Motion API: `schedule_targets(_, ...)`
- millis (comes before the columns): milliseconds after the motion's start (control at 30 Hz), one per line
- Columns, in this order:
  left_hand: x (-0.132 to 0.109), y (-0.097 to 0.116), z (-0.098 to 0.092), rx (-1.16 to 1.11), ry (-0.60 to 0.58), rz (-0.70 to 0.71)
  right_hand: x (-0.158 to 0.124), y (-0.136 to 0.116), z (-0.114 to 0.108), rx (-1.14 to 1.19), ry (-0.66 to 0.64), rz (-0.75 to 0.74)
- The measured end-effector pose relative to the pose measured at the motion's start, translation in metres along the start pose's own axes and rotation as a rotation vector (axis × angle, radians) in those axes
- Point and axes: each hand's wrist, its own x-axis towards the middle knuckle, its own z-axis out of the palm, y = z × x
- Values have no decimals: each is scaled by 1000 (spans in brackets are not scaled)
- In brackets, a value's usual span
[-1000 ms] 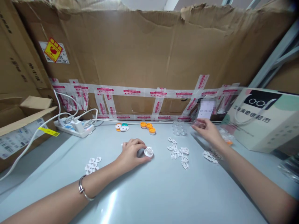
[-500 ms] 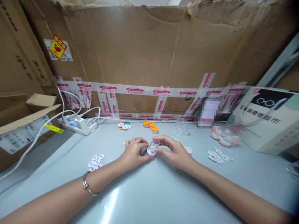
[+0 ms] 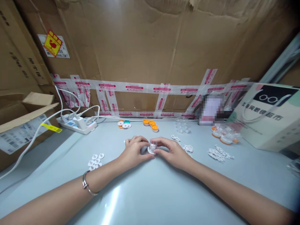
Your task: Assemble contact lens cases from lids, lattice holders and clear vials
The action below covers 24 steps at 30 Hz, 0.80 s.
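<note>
Between my hands, a clear plastic cup stands nearly upright over a white round base, close above the table. My left hand pinches the base from the left between thumb and fingers. My right hand grips the cup from the right with thumb and forefinger. Some small white part shows through the clear wall, too small to make out. White discs with raised stems lie left of my left forearm. White cut-out pieces are just beyond my right hand.
Orange round parts, orange, white and green discs and clear cups sit along the back. At the right are clear-topped orange pieces, more white cut-outs and a paper bag. A power strip stands left.
The clear cup has moved down and slightly left with my right hand, from tilted above the white base to nearly upright over it. My left hand has hardly moved. The view has shifted slightly.
</note>
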Motion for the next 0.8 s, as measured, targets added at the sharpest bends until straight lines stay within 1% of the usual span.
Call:
schedule_targets(367, 0, 1, -1, 12, -13, 18, 0, 4, 2, 3, 32, 18)
schedule_targets(533, 0, 1, -1, 25, -3, 52, -2, 3, 5, -56, 65, -50)
schedule_targets(633, 0, 1, 0, 34, 3, 60, -2, 1, 6, -85, 55, -91)
schedule_targets(700, 1, 1, 0, 37, 3, 62, -3, 2, 6, -88, 53, -95)
schedule_targets(800, 1, 1, 0, 40, -5, 63, -4, 6, 7, -100, 94, -63)
